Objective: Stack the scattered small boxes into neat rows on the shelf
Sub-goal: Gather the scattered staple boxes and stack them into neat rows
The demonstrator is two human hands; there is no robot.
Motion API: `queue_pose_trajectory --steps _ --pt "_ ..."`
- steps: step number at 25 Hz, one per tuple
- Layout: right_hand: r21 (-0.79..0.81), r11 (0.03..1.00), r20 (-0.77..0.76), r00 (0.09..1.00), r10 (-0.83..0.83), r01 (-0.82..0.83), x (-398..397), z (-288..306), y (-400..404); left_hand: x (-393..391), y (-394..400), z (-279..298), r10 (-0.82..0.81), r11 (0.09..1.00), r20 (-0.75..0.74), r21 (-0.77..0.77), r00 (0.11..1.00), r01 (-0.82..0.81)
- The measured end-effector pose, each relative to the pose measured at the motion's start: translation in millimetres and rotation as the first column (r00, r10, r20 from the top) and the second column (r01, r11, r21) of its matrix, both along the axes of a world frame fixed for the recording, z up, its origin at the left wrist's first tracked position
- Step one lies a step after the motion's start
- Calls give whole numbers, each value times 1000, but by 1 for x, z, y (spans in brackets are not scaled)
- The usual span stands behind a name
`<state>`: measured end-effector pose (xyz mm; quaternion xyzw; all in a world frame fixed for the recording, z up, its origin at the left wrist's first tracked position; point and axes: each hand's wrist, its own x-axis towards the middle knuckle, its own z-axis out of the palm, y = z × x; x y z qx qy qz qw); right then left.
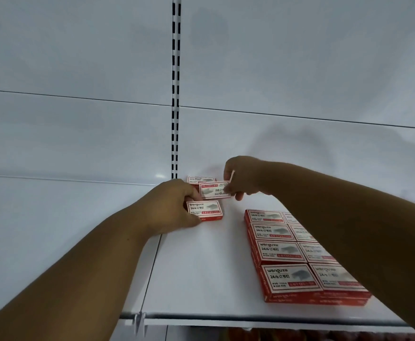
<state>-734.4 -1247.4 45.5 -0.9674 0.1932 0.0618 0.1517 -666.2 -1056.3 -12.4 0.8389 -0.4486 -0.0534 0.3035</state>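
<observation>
One box [214, 190] in right hand [244, 175]

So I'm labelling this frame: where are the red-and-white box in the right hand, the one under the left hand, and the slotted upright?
Red-and-white cardboard box, right hand [213, 190]: head view, top face.
Red-and-white cardboard box, left hand [206, 210]: head view, printed top.
Slotted white metal upright [176, 94]: head view, mid-length.

On the shelf [201, 279], stacked rows of boxes [297, 257] sit right of centre. Left and farther back, a near box [205, 211] lies before a raised box [213, 190], and a rear box [200, 179] sits against the back wall [78, 134].
</observation>
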Motion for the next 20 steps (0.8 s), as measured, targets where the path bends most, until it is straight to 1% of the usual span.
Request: queue_pose_trajectory --steps 3,8,11,16,20 --pt "167 983 182 977 -110 79 -26 -2 -29 -6 -13 -1 19 993 -20 -113 1000 -21" --pt "341 934 299 929 -217 108 -72 -9 -73 -15 -39 10 18 992 -76 -125 997 -27" --pt "423 902 343 907 -243 81 -97 -11 -101 -17 -57 20 0 989 -97 -144 995 -14" --pt "529 847 339 899 -275 60 -127 -20 -128 -31 -91 15 -50 990 -256 -141 965 14" --pt "558 828 315 907 -281 63 -134 -33 -136 -32 -106 12 -64 998 -272 -35 960 56"
